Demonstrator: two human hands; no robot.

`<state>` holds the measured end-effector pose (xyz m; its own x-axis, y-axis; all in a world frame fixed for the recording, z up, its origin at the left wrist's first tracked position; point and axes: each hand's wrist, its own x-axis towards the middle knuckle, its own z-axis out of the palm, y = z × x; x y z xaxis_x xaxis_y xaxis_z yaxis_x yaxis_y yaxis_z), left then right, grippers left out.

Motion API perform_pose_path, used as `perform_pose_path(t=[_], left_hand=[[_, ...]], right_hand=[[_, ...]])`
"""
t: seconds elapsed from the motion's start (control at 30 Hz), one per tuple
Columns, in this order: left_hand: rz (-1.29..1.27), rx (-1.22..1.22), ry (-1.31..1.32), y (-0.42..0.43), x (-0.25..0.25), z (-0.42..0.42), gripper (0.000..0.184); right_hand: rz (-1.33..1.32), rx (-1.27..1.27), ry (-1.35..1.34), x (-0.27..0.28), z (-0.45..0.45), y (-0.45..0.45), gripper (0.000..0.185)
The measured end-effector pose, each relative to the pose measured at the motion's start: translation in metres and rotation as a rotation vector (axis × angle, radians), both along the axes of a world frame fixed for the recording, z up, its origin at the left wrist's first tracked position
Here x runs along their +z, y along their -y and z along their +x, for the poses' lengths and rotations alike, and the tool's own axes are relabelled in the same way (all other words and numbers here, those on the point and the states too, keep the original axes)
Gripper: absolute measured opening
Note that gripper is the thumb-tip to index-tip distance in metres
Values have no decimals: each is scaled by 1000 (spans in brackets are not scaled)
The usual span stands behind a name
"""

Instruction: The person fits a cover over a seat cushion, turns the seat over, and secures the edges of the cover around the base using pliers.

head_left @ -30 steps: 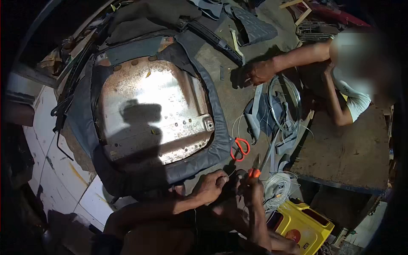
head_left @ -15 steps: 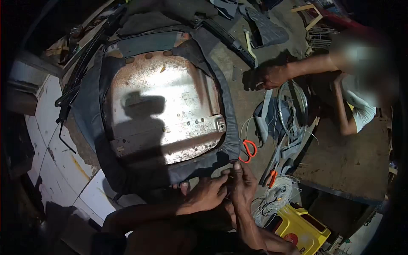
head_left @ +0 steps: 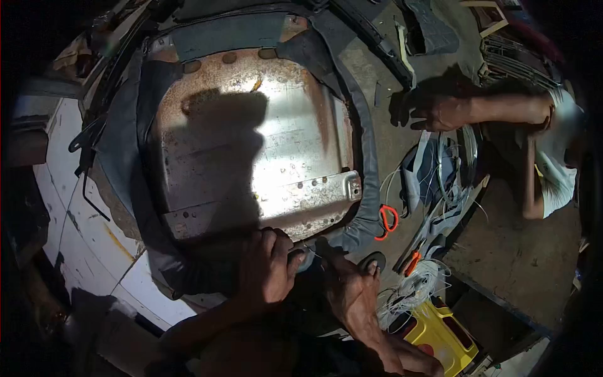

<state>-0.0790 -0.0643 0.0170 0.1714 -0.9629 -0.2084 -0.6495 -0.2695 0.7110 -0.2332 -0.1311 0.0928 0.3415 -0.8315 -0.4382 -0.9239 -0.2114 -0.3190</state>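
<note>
A metal seat pan [head_left: 301,151], rusty at its top, lies underside up inside a dark grey seat cover [head_left: 367,157] wrapped around its edges. My left hand [head_left: 270,267] is at the near edge, its fingers closed on the cover where it meets the pan. Just to the right, my right hand [head_left: 352,289] is closed around a tool with a dark rounded end showing by the thumb; its kind is unclear. A thin shiny piece shows between the hands. Orange-handled scissors [head_left: 389,222] lie beside the cover's lower right corner.
Another person's hand [head_left: 443,113] reaches in from the right over the bench. Fabric strips, a tool with orange handles [head_left: 412,262], a wire coil [head_left: 418,286] and a yellow plastic case [head_left: 443,342] lie on the right. Dark metal rails [head_left: 94,144] stand along the left.
My hands have moved apart, the left onto the pan's near edge. My view has shifted, so the seat appears closer. The other person's fingers have spread.
</note>
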Motion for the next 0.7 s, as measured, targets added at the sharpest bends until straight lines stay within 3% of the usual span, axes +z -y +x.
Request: perform_pose_path(t=[0.17,0.27,0.37,0.47,0.53,0.7], left_hand=[[13,24,-77,0,-5,3,27],[-40,60,-112,2,-9,4,24],[-52,53,-92,6,-6,9,23],[-60,30,-82,6,-9,12,23],[-68,18,-91,5,-11,13,22],[-149,-19,-141,1,-20,13,17]], right_hand=[[171,23,-70,3,0,17,20],[175,103,10,-30,-59,-8,26],[338,102,-32,5,-1,35,32],[332,67,-14,5,7,39,33],[323,165,-126,3,10,41,47],[355,262,-170,-1,8,45,52]])
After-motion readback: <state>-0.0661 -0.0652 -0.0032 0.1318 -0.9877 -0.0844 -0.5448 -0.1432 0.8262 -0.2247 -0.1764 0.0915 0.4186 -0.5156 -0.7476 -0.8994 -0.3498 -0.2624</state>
